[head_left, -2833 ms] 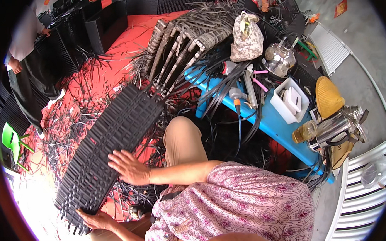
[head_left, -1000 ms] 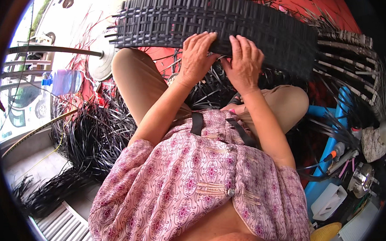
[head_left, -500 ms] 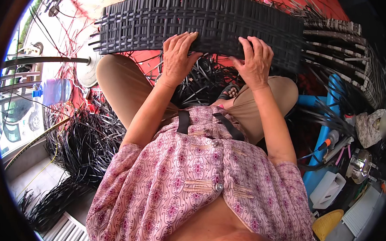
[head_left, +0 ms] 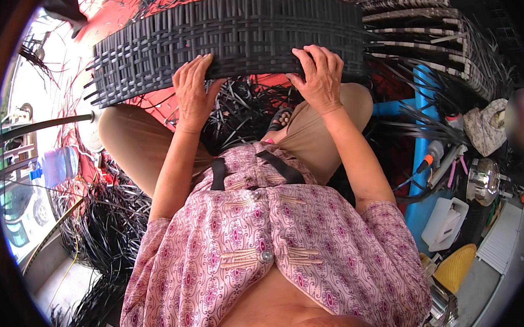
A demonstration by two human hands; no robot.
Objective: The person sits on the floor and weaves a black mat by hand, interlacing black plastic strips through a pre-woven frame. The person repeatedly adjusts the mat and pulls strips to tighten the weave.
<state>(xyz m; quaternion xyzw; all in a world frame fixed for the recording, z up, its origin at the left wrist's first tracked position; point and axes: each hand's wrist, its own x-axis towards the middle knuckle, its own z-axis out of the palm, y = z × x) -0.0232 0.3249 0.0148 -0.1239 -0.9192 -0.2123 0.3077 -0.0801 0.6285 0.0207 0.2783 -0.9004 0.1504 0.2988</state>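
A long, curved panel of woven black strips (head_left: 231,32) lies across in front of me, above my bent knees. At its near edge, left of the middle, my left hand (head_left: 194,87) grips it, fingers over the weave and thumb along the lower rim. My right hand (head_left: 320,77) takes the same edge farther right, with its fingers bent onto the weave and thumb toward the middle. Loose strip ends stick out at the panel's left end. The panel's underside is hidden.
Loose black strips (head_left: 241,108) lie between my legs, and a big heap (head_left: 114,221) is at my left. To the right stand a stack of woven pieces (head_left: 421,39), a blue frame (head_left: 420,131), an orange-tipped tool (head_left: 430,157) and a white plastic container (head_left: 446,225). The floor is red (head_left: 109,23).
The view has shifted, and the panel with both hands now shows farther left, its right end lying higher. Both hands keep their places on the near edge.
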